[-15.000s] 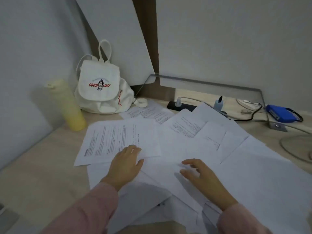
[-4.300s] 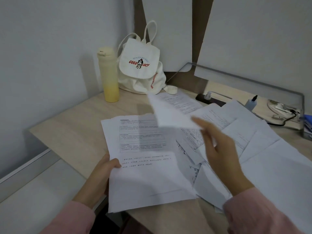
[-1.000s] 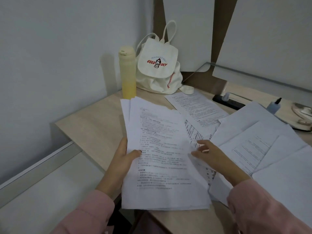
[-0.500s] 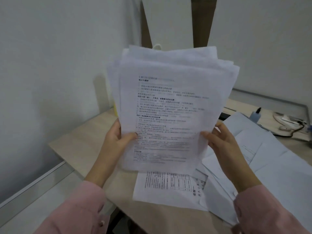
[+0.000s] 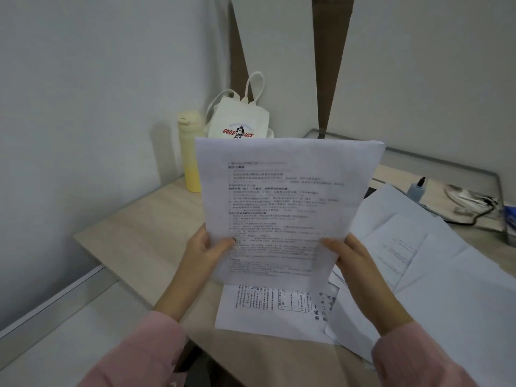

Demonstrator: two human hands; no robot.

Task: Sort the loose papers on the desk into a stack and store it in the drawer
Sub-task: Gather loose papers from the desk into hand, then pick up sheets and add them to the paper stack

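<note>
I hold a stack of printed white papers (image 5: 279, 202) upright above the light wooden desk (image 5: 139, 236), its lower edge close to the desktop. My left hand (image 5: 206, 250) grips the stack's lower left side and my right hand (image 5: 351, 255) grips its lower right side, thumbs on the front sheet. A loose printed sheet (image 5: 268, 305) lies flat on the desk just under the stack. More loose sheets (image 5: 418, 255) overlap across the desk's right side. No drawer is visible.
A pale yellow bottle (image 5: 190, 152) and a white canvas backpack (image 5: 240, 121) stand at the desk's back left corner by the wall. Cables, a plug and a blue object (image 5: 511, 216) lie on a raised shelf (image 5: 446, 169) at the back right. A white surface (image 5: 55, 344) sits lower left.
The stack, raised with ragged uneven edges half a second ago, has dropped lower and its sheets are now squared together. Before that it lay flat on the desk under my hands.
</note>
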